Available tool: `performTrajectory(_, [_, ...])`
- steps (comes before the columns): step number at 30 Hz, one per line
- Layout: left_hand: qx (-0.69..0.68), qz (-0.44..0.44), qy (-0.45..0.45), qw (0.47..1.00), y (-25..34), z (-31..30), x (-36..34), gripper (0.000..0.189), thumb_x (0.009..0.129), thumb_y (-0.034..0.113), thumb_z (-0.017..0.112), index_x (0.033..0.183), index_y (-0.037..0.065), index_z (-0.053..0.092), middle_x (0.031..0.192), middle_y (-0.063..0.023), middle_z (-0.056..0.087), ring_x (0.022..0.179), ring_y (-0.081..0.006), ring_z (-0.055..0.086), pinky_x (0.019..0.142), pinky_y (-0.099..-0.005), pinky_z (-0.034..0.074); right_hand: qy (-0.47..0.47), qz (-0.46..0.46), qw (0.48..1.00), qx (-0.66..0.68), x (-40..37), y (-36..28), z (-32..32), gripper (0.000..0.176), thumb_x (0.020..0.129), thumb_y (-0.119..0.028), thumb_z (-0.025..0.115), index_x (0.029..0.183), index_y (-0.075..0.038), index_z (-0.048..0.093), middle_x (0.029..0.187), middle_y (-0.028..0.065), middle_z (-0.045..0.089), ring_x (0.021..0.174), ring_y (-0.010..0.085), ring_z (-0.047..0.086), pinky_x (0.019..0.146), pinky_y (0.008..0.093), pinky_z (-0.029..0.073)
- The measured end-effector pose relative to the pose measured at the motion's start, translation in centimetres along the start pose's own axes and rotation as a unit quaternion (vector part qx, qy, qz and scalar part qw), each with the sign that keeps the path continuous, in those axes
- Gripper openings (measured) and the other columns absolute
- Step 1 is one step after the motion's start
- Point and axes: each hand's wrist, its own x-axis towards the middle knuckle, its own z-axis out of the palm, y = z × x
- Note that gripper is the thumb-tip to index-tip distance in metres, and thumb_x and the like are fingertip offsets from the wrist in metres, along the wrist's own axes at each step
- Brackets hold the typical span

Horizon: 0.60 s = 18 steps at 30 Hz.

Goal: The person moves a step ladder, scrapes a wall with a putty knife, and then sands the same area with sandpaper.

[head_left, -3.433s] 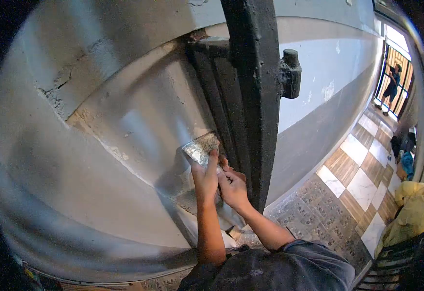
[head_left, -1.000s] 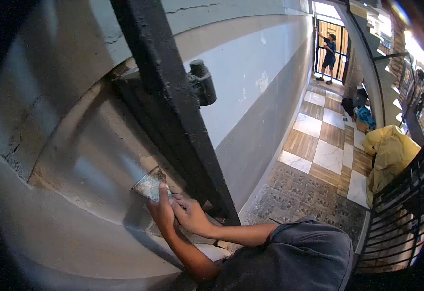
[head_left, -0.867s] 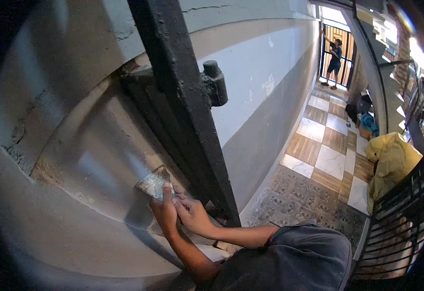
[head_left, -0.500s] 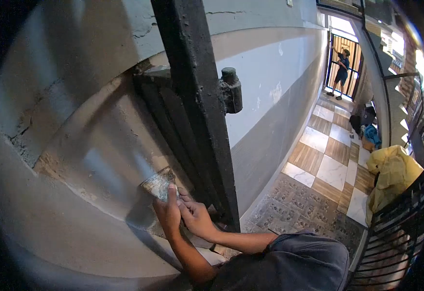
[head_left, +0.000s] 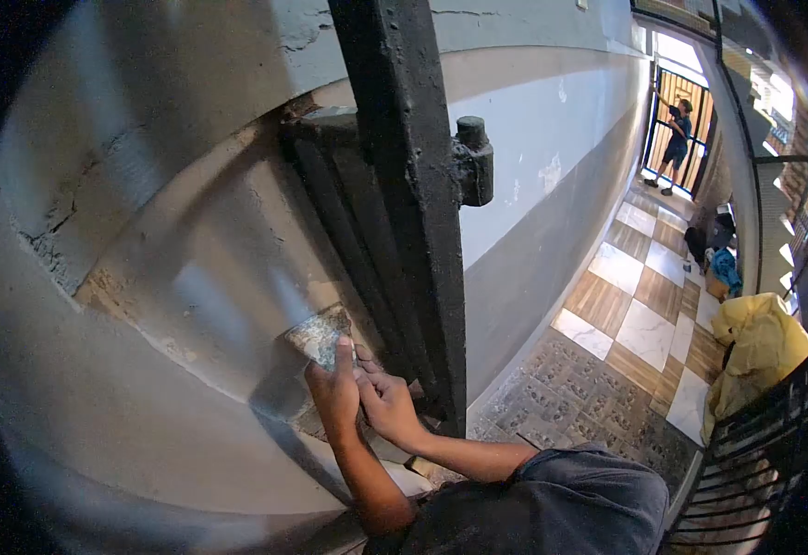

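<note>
A putty knife (head_left: pixel 319 335) with a broad, worn and stained metal blade lies close against the grey wall (head_left: pixel 209 305). My left hand (head_left: pixel 334 396) is closed around its handle, the thumb stretched up onto the base of the blade. My right hand (head_left: pixel 388 407) is closed too, pressed beside the left one at the handle's lower end. Most of the handle is hidden by my fingers. Just right of the blade runs a dark metal gate post (head_left: pixel 413 203) with a hinge knob (head_left: pixel 473 162).
Patches of plaster are chipped along a ridge in the wall. To the right, a tiled passage (head_left: pixel 640 305) leads to a barred gate, where a person (head_left: pixel 677 143) stands. A yellow sheet (head_left: pixel 760 342) and a black metal railing (head_left: pixel 755 472) line the right side.
The whole view has swung slightly, so the post and passage sit further right. Both hands keep their grip on the putty knife, which has barely shifted along the wall.
</note>
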Motion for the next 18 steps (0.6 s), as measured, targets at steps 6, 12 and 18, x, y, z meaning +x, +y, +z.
performTrajectory(6, [0.015,0.019,-0.018,1.000,0.5,0.1,-0.1,0.033,0.084,0.025,0.053,0.067,-0.004,0.056,0.060,-0.0078,0.057,0.052,-0.0167,0.055,0.049,-0.0304,0.043,-0.004,0.029,0.999,-0.016,0.0,-1.0,-0.3,0.033,0.091,-0.019,0.045,0.074,0.008,0.053,0.058,0.0048,0.052,0.059,0.0068,0.045,0.055,0.0257,0.039])
performTrajectory(12, [0.015,0.038,0.028,0.999,1.4,0.6,-0.7,0.033,0.084,0.024,0.053,0.066,-0.003,0.056,0.060,-0.0081,0.057,0.052,-0.0163,0.055,0.049,-0.0299,0.043,-0.058,0.097,0.994,0.011,0.0,-0.6,-0.5,0.028,0.088,-0.014,0.046,0.101,0.009,0.054,0.119,0.0214,0.050,0.114,0.0279,0.046,0.094,0.0315,0.033])
performTrajectory(18, [-0.013,0.062,0.010,0.998,1.1,0.5,-0.4,0.030,0.083,0.024,0.055,0.069,-0.003,0.056,0.061,-0.0081,0.057,0.053,-0.0169,0.055,0.051,-0.0298,0.044,-0.079,0.145,0.986,0.009,0.4,-1.6,-1.0,0.028,0.088,-0.014,0.046,0.102,0.009,0.053,0.118,0.0225,0.051,0.113,0.0283,0.047,0.093,0.0312,0.034])
